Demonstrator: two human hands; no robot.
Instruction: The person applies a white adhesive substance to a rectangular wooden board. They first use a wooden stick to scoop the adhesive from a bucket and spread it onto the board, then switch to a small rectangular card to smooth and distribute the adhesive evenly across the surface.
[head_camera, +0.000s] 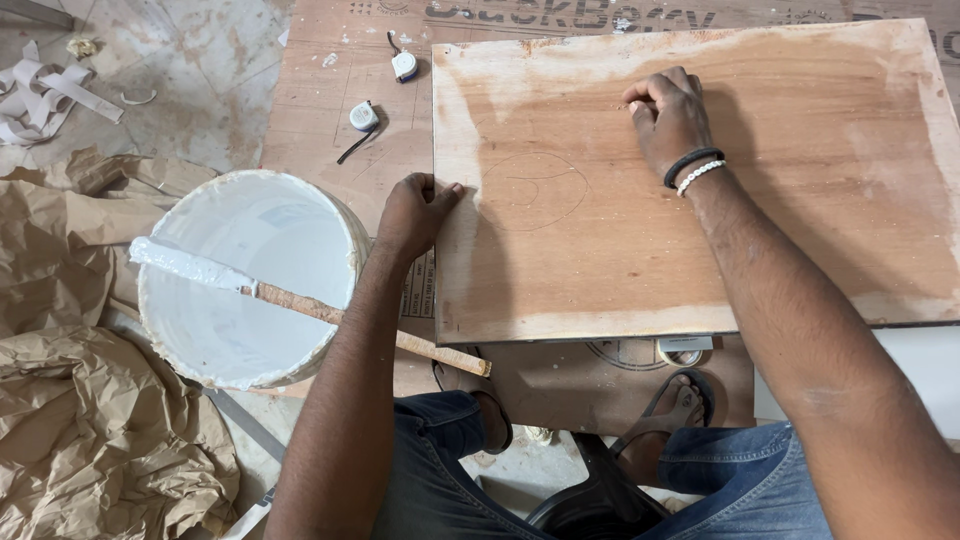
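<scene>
A stained concrete floor (190, 70) is seen, with crumpled brown paper (80, 400) at left and white strips (40, 95) at top left. A large board (330, 110) lies on the floor; two tape measures (364, 116) (404, 66) rest on it. A smaller plywood sheet (700, 230) is laid on top, pale-smeared along its edges, with a faint pencilled oval (535, 190) drawn on it. The left hand (415, 215) is curled over the sheet's left edge, gripping it. The right hand (665, 120) is pressed knuckles-down on the sheet near the top, fingers bent; whether anything is pinched cannot be told. Two bracelets (695, 170) are worn at that wrist. A white bucket (250, 275) sits just beside the left forearm, a coated stick (300, 305) laid across its rim. Sandalled feet (680, 410) are seen below.
</scene>
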